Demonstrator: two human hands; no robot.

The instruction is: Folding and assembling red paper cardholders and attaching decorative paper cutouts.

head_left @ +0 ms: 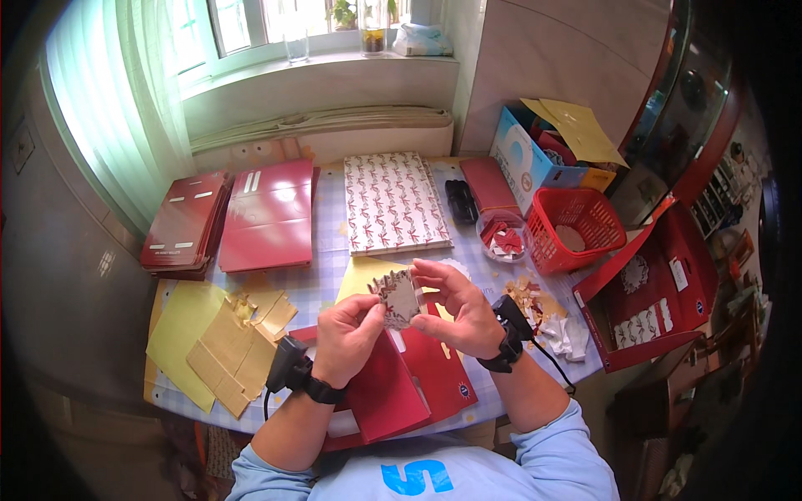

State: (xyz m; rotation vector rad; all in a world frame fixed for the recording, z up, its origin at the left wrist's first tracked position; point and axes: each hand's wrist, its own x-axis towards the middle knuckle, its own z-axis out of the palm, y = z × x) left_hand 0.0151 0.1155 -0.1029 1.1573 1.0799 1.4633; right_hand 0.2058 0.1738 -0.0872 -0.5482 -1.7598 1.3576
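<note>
Between my two hands, above the table, is a small patterned paper cutout [398, 299] with a jagged, leafy edge and a pale middle. My left hand [349, 336] pinches its left edge between thumb and fingers. At the right edge my right hand [461, 316] grips it with the thumb below and the fingers above. Beneath my forearms lie flat red card folders [380, 388], overlapping, near the front edge. Part of a yellow sheet [357, 277] shows behind my left hand. A black strap with a box is on each wrist.
Red folder stacks [267, 213] stand back left, beside a patterned stack [397, 204]. Torn brown card [238, 355] lies left. To the right are a tub of scraps [504, 242], a red basket [576, 225], a blue box [530, 159], loose scraps [526, 305] and an open red box [656, 288].
</note>
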